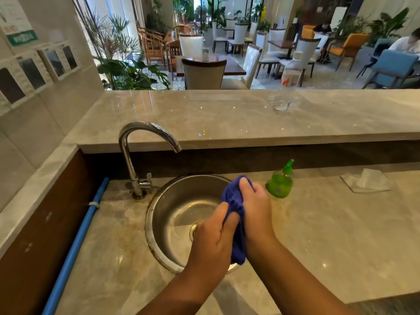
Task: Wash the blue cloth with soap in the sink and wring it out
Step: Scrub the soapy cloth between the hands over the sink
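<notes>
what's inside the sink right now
The sink shows bare steel and a drain, half seen. Nothing lies on the visible part. The blue cloth, gripped by the left hand and right hand above the basin, covers its right side, so that part cannot be checked.

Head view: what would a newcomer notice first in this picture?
The blue cloth, gripped by the left hand and the right hand over the round steel sink. Next, the green soap bottle, upright on the counter right of the sink, and the curved chrome tap at its back left.

One cloth (234, 197), one sink (179, 201), one tap (127, 153) (chrome), one bottle (279, 185).
</notes>
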`<move>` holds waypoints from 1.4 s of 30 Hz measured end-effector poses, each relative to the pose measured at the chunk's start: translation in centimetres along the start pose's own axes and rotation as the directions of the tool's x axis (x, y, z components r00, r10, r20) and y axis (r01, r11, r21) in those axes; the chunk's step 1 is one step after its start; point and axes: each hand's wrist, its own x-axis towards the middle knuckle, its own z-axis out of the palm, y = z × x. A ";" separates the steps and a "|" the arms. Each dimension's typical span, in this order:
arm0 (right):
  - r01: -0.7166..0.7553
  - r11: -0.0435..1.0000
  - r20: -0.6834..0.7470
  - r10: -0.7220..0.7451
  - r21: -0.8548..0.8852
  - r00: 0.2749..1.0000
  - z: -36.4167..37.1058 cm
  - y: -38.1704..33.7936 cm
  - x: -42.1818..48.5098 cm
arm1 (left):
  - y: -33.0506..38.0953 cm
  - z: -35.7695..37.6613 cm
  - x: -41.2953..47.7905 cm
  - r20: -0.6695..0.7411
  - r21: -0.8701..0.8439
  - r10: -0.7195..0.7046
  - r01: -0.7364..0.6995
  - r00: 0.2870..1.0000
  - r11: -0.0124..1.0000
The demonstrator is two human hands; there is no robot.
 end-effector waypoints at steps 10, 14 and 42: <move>0.103 0.991 0.307 -0.071 -0.088 0.949 -6.5 -1.7 0.0 | 0.9 -3.0 0.7 -0.090 -0.432 -0.477 0.397 0.874 0.810; 0.483 0.811 0.347 -0.372 -0.330 0.861 -6.1 0.6 -0.5 | -0.4 -4.0 1.9 -0.106 -0.344 -0.480 0.421 0.871 0.839; 0.608 0.717 0.366 -0.494 -0.341 0.789 0.3 3.8 -6.7 | 1.1 -1.7 1.1 -0.171 -0.420 -0.402 0.303 0.900 0.856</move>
